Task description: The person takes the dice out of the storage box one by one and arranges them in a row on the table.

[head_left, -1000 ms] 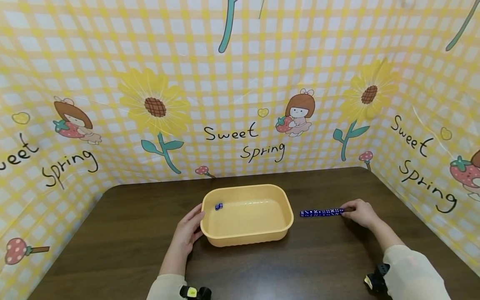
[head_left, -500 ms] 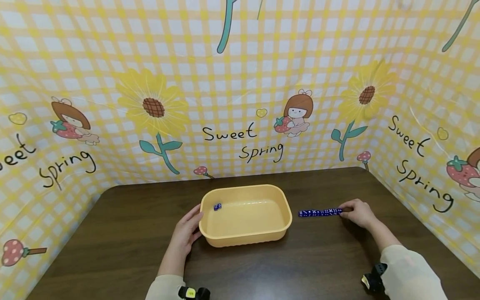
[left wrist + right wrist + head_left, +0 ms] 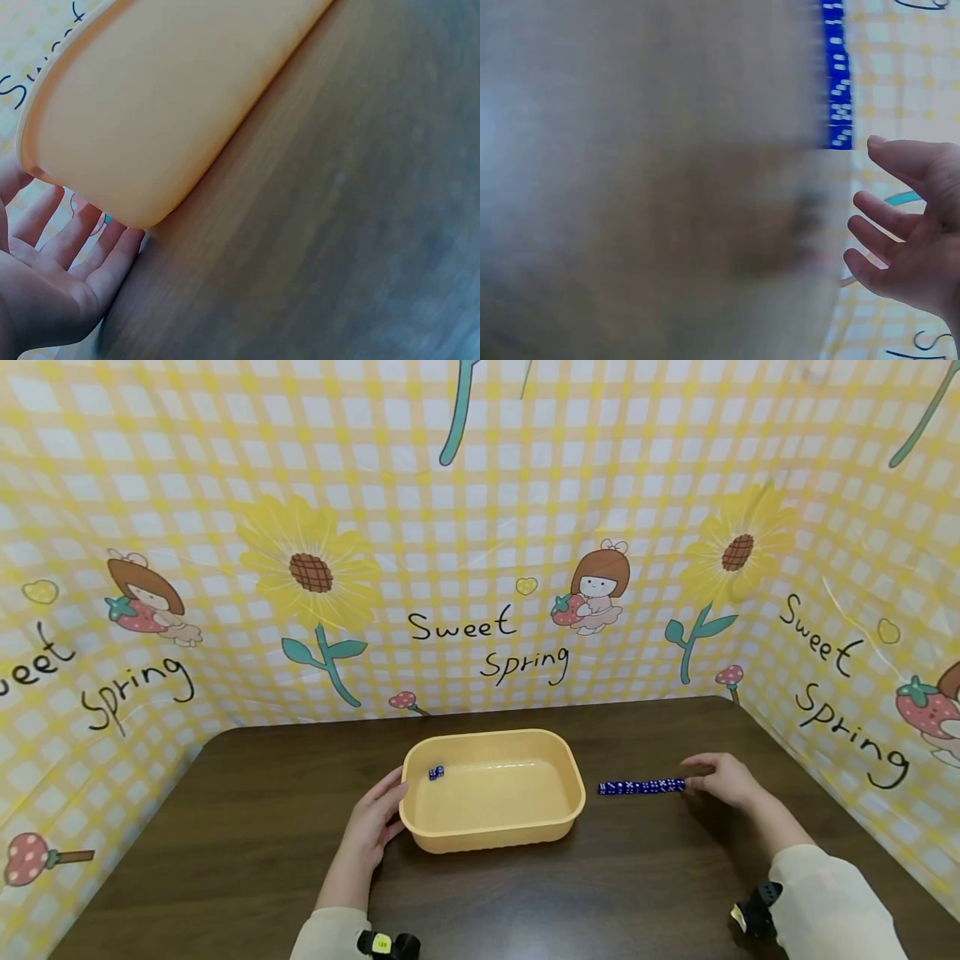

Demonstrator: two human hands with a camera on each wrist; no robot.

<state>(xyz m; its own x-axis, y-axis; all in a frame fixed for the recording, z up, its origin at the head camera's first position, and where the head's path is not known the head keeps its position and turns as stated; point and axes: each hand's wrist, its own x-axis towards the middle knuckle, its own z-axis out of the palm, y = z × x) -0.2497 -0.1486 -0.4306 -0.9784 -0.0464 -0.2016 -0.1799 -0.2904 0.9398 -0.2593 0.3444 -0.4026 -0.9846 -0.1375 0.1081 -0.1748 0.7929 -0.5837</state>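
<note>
My left hand [image 3: 371, 818] holds the left end of a pale yellow plastic basin [image 3: 487, 839], thumb at the rim. In the left wrist view its fingers [image 3: 67, 240] lie against the basin's outer wall. Inside, near the left end, two dark blue dice [image 3: 437, 772] with white pips sit together. To the right of the basin, a straight row of several blue dice [image 3: 641, 787] lies on the table. My right hand [image 3: 723, 781] is at the row's right end, fingers spread and holding nothing. In the right wrist view a small gap parts the thumb tip from the end die [image 3: 841, 137].
The dark wooden table [image 3: 525, 902] carries everything. A yellow checked cloth [image 3: 480, 527] with printed flowers and lettering rises behind the table and along both sides.
My right hand's fingers have come away from the end of the dice row and spread apart, drawing slightly right. The left hand, the basin and the dice have stayed in place.
</note>
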